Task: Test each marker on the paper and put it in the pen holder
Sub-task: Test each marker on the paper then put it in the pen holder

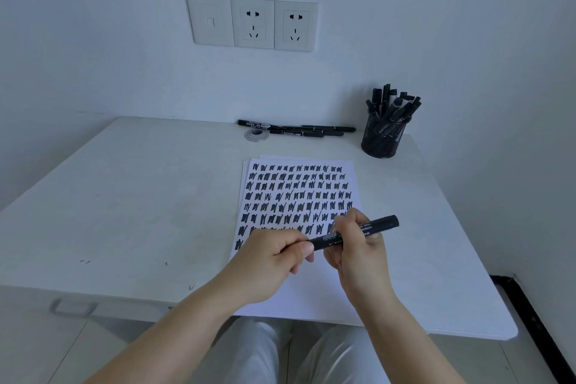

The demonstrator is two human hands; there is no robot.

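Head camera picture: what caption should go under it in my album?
Both hands, left hand and right hand, hold a black marker above scribble-covered white paper.

A plain office corner: white desk (124, 196), wall sockets (274, 25), mesh pen holder (381, 140).

You have one white counter (131, 196) before you. On it lies one stack of white paper sheets (311, 290), the top sheet carrying eight visible rows of black test scribbles (296, 196). One black wire-mesh pen holder (381, 139) stands at the back right; its upright black markers (394, 103) overlap too closely for a firm count. About four loose black markers (296, 129) lie at the back edge. One black marker (352, 232) sits in your two hands, left hand (268, 259) and right hand (358, 256). Three white wall plates (252, 23); two are sockets.
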